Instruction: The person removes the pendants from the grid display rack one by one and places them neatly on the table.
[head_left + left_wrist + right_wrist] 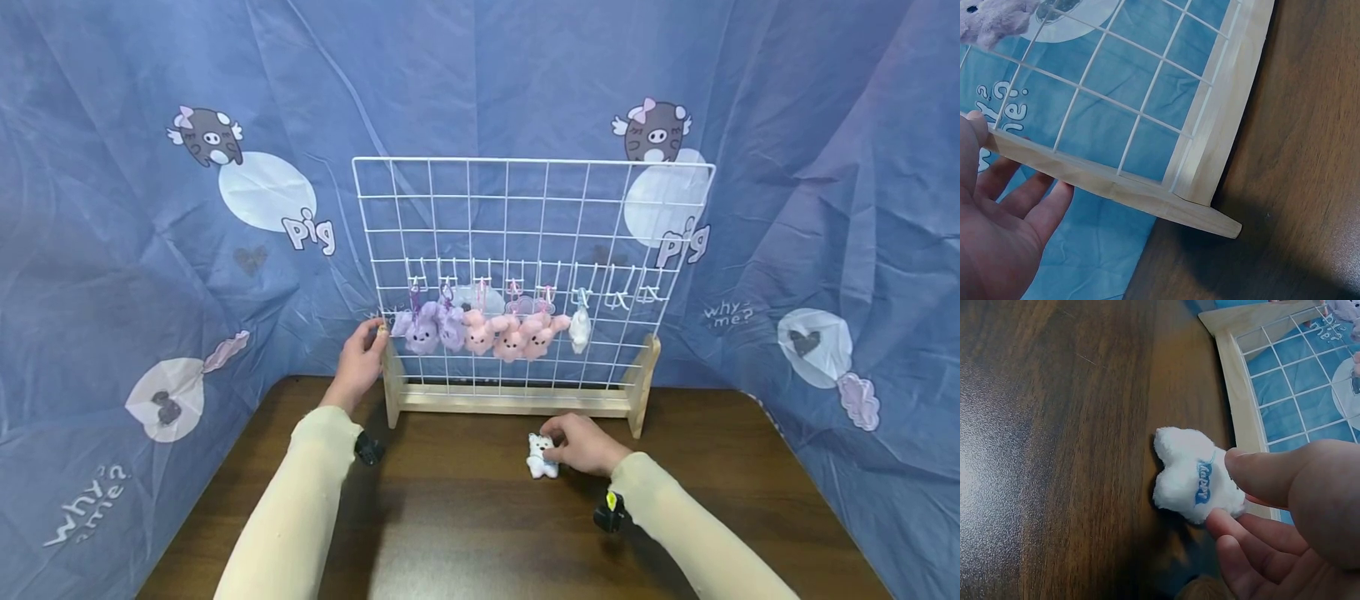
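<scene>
A small white plush bear (539, 463) with a blue tag lies on the table in front of the rack. My right hand (587, 446) pinches it by one side; in the right wrist view the thumb (1254, 472) lies at its upper edge and the fingers at its lower side. My left hand (360, 364) grips the left upright of the wooden stand (1072, 164), thumb on one face and fingers behind. From hooks on the white wire grid rack (525, 200) hang purple plush toys (422, 335), pink plush toys (512, 340) and a white plush toy (580, 330).
Bare hooks (649, 293) stick out at the right end of the hook row. The dark wooden table (465, 525) stretches toward me from the stand. A blue printed cloth (480, 75) hangs behind and on both sides.
</scene>
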Demonstrator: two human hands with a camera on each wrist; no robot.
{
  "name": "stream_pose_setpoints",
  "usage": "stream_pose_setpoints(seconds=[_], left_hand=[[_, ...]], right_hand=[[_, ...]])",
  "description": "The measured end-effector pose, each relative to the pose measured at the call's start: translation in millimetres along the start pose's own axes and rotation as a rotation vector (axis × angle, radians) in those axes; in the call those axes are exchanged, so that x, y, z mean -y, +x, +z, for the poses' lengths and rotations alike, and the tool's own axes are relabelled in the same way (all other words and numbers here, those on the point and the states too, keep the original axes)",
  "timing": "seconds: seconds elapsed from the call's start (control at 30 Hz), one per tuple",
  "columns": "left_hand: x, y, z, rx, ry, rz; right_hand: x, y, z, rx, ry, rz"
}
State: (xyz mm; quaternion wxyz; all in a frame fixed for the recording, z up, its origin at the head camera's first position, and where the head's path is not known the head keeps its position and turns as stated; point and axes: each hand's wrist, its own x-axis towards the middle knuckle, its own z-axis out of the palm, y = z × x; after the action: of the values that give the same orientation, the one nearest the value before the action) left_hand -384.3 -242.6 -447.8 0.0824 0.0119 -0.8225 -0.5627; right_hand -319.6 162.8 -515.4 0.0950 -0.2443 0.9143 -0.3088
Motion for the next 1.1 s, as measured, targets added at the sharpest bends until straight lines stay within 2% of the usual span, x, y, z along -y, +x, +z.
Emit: stream_pose_setpoints(seconds=[0.43,0.63,1.1], left_hand=[[0.7,-0.6,0.4,-0.006,0.003,-0.004],[0.7,-0.9,0.7,-0.005,0.008,-0.004],[-0.1,-1.0,1.1,-0.003,0.003,-0.006]], right_hand=[[-4,-3.6,-11,-0.017,0.035,0.070],[-6,-4.8,-26,-0.065,0.072,0.043],[-13,-12.1,-68,-0.197,0.197,0.063]])
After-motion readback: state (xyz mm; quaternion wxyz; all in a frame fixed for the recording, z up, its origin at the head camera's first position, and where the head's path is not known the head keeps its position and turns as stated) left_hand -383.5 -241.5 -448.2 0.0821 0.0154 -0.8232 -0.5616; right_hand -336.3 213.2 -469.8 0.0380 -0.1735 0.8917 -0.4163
